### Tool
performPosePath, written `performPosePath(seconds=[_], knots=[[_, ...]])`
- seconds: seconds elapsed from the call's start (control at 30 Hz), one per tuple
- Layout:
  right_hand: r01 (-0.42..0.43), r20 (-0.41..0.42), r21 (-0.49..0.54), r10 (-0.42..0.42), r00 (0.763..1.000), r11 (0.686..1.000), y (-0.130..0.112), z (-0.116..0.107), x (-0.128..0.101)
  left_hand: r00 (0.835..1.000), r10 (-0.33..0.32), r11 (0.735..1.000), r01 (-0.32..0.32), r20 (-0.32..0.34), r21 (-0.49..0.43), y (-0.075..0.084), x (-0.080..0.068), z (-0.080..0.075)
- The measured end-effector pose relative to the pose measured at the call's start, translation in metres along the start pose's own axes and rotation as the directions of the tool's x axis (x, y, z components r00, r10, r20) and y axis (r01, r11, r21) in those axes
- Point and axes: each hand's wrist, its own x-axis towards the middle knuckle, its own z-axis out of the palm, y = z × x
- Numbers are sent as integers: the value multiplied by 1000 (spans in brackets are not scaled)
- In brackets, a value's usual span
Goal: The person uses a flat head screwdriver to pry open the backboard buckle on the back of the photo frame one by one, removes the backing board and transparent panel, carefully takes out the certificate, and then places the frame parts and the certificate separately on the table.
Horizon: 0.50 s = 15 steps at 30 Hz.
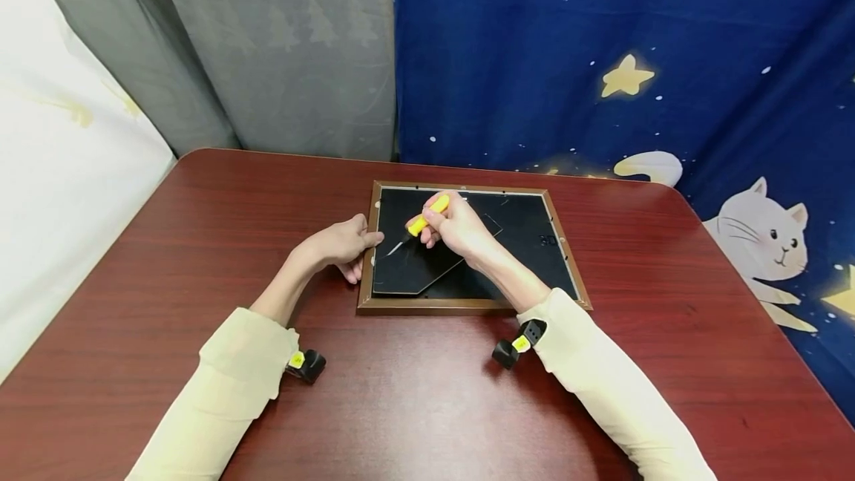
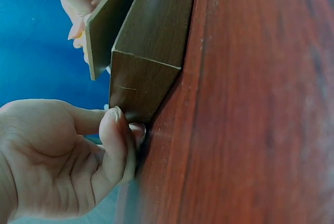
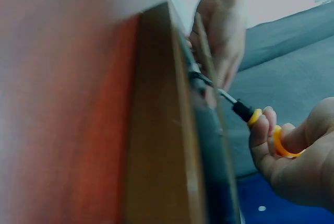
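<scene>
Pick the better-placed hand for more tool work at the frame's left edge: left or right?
Right, I'd say. The right hand grips the yellow-handled tool, tip near that edge. The left hand holds the frame there, so it probably suits steadying.

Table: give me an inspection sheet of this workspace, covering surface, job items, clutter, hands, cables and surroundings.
Surface: table, reddish-brown, glossy, with light reflections.
Job items: frame lies back up; flap stands partly raised from it; yellow-handled tool points at the frame's left part, its exact contact unclear.
Clutter: nothing seen.
Left hand: grips the frame's left side.
Right hand: holds the tool by its handle, above the frame.
Cables: nothing seen.
Surroundings: grey curtain and patterned blue curtain behind; white cloth at left.
</scene>
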Motion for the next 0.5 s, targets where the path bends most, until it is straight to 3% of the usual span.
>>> performPosePath(seconds=[0.17, 0.5], knots=[[-2, 2, -41, 2, 1000, 999, -6, -1, -3, 1000, 2, 1000, -2, 4, 5, 2, 1, 0], [-9, -3, 31, 9, 1000, 999, 3, 2, -3, 1000, -10, 1000, 11, -18, 29, 1, 1, 1]])
